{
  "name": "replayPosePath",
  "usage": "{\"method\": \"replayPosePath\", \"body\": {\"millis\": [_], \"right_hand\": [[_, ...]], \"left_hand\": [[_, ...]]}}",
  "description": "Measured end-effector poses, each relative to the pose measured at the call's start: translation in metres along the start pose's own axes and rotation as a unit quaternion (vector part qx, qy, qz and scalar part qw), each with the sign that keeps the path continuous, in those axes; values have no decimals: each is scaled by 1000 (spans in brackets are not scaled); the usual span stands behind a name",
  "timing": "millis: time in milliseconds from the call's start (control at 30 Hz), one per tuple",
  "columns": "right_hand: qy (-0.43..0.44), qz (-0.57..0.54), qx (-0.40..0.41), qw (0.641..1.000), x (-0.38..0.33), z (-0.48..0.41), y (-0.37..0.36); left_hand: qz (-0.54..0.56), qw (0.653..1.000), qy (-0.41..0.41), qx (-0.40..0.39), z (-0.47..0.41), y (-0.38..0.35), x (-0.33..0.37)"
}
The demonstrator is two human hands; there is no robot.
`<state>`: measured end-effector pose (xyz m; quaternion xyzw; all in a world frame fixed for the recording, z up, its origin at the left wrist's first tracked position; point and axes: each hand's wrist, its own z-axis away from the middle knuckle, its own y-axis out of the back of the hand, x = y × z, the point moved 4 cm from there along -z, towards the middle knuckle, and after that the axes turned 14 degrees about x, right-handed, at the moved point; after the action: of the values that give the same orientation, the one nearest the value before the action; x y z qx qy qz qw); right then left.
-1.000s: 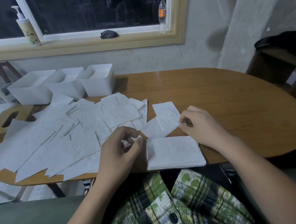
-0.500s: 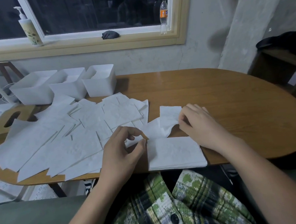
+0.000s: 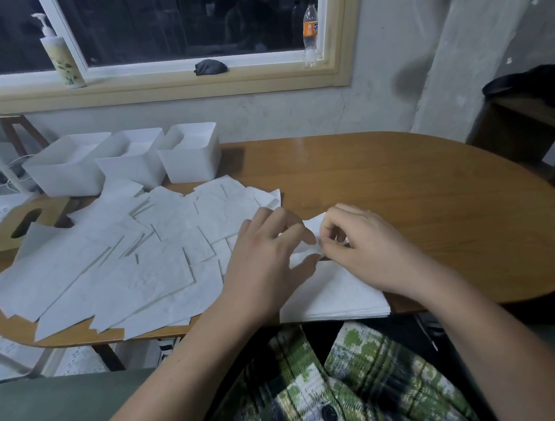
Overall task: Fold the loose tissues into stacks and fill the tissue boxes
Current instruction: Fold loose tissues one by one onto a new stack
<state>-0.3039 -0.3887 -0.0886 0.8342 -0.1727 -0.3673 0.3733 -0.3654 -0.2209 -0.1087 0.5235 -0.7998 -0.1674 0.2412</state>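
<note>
Tissue [image 3: 315, 224] mostly hidden between both hands, its fold unreadable; left hand [image 3: 269, 260] and right hand [image 3: 371, 249] each pinch it, just above folded stack [image 3: 335, 298] at 6 o'clock on table [image 3: 433, 199]. Loose tissues [image 3: 126, 270] spread toward 9; three white boxes [image 3: 131, 164] at 11.

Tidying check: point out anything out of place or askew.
Loose tissues lie scattered at odd angles, some overhanging the table at its near edge. The folded stack sits right at that edge. Nothing looks torn.

No legible writing.
The orange label on the plastic bottle [image 3: 310, 33] is too small to read; the pump bottle [image 3: 62, 59] bears only a leaf print.
</note>
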Motion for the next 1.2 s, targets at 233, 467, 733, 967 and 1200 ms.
{"method": "replayPosePath", "body": {"millis": [233,467,733,967,1200], "right_hand": [[-8,-31,-9,999,-4,6,0],[-7,14,28,999,15,5,-11],[-65,-81,84,991,33,6,-1],[-130,-240,90,958,42,24,11],[-158,-299,78,938,47,45,10]], "left_hand": [[32,998,50,13,-2,5,-6],[140,975,168,32,-1,31,-9],[184,939,289,37,13,45,-22],[226,915,334,7,23,48,-25],[215,892,385,-96,32,43,-24]]}}
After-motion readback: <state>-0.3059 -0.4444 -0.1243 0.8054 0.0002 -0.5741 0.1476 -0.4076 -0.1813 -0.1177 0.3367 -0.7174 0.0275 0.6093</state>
